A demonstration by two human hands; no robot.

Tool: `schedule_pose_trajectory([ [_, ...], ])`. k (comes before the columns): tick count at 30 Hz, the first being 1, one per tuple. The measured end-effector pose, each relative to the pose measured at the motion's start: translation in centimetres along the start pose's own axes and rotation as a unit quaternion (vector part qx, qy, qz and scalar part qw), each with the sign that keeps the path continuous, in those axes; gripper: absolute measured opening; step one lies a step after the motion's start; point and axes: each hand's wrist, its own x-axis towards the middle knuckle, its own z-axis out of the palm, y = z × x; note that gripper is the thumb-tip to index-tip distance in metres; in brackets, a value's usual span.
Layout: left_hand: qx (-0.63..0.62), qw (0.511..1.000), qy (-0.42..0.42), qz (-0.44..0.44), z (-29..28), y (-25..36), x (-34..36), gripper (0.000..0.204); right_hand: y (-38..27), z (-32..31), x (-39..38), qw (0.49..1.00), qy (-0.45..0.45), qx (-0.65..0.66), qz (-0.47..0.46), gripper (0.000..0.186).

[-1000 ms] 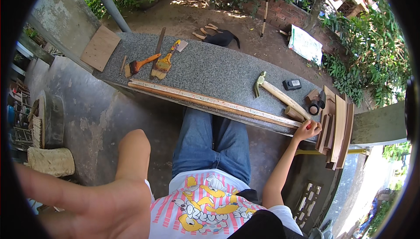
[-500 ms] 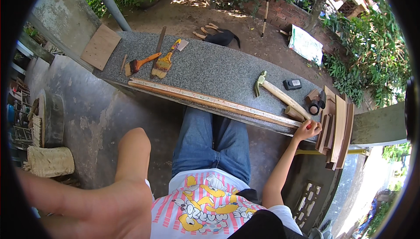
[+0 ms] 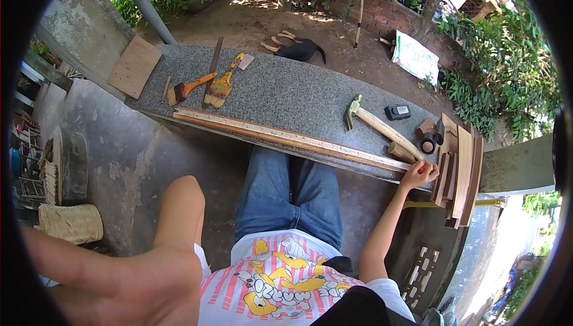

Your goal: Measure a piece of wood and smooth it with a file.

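My right hand (image 3: 420, 174) is closed at the right end of a long, narrow wooden strip (image 3: 286, 139) with a whitish, speckled face. Between its fingers shows a small red thing (image 3: 421, 170), too covered to name. The strip runs along the near edge of a grey stone bench top. Just beyond the hand lies a claw hammer (image 3: 382, 126), its handle end close to my fingers, with a short wooden cylinder (image 3: 400, 152) beside it. My left hand (image 3: 128, 281) is raised very near the camera at lower left, a digit stretched leftward; its other fingers are out of sight.
Two paintbrushes (image 3: 219, 87) and a thin dark strip (image 3: 213, 66) lie on the bench's left part, near a wooden board (image 3: 135, 66). A black block-shaped item (image 3: 397, 112) and stacked wood pieces (image 3: 461, 171) are at right. A dark animal (image 3: 298, 50) lies on the ground beyond.
The view has shifted very slightly. My right hand stays at the strip's end, and my left hand remains raised near the camera.
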Motion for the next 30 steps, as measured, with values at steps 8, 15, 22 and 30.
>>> schedule_pose_trajectory([
  [8, -0.035, 0.999, 0.013, -0.027, 0.9, -1.0, -0.6, 0.056, 0.1, -0.1, 0.1, 1.0, 0.005, -0.007, -0.005, 0.005],
  [15, -0.071, 0.996, 0.021, -0.051, 1.0, -1.0, -0.5, 0.057, 0.2, 0.2, -0.1, 1.0, 0.002, -0.008, -0.006, 0.006],
  [22, -0.094, 0.992, 0.018, -0.079, 1.4, 0.9, -1.5, 0.057, -0.4, -0.1, 0.5, 0.999, 0.03, 0.013, -0.008, 0.004],
  [30, -0.509, 0.711, -0.192, -0.446, 11.2, -5.6, -2.0, 0.093, -0.8, -1.1, 1.1, 1.0, 0.012, -0.008, 0.01, 0.005],
])
